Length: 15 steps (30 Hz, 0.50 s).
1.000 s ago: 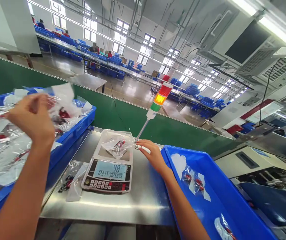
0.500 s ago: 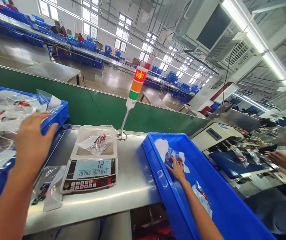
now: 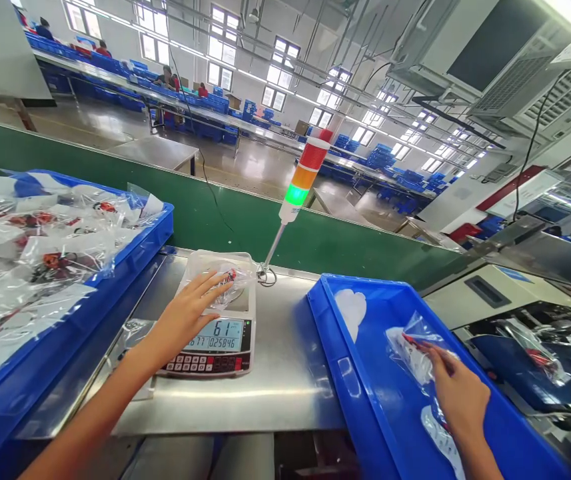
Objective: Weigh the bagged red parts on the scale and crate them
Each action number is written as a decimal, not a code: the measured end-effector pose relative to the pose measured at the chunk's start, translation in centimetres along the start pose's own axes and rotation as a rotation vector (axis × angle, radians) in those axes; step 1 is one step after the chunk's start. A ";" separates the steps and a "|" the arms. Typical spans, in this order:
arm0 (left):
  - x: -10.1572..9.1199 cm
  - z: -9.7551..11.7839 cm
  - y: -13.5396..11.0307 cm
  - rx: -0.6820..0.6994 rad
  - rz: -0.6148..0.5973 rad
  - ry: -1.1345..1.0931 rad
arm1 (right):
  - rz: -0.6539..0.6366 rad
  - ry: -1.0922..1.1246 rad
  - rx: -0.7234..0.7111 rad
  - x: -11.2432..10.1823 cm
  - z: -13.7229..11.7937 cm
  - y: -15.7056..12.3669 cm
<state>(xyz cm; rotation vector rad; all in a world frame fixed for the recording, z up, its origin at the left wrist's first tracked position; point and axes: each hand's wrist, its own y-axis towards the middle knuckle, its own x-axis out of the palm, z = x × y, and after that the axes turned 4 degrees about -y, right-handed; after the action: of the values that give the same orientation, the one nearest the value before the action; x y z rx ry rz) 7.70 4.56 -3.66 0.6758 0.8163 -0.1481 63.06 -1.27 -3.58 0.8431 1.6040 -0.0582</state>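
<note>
Left hand (image 3: pixel 185 317), fingers spread and unclamped, rests on bagged part (image 3: pixel 230 287) on scale (image 3: pixel 205 363), reading 61; stack light (image 3: pixel 305 177) has turned green. Right hand (image 3: pixel 458 393) touches bag (image 3: pixel 410 353) in blue bin (image 3: pixel 345 393); grip unclear.

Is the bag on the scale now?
On: the clear bag lies on the digital scale's pan, under the left hand; display reads 61.
</note>
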 end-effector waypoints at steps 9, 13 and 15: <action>-3.4 -2.3 6.4 -0.535 0.894 -0.745 | -0.210 0.651 -0.774 -4.1 -25.7 -3.7; -9.8 -3.6 5.3 -0.424 1.161 -0.463 | -0.278 0.584 -1.133 -0.2 -33.5 -5.2; -12.9 -4.7 4.2 -0.387 1.225 -0.179 | -0.314 0.512 -1.261 1.4 -34.7 -6.1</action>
<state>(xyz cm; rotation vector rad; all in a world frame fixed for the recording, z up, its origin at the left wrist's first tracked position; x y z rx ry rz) -2.55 9.02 5.34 0.6776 0.1435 1.0188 30.58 11.84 0.92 -0.4129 1.7918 0.9173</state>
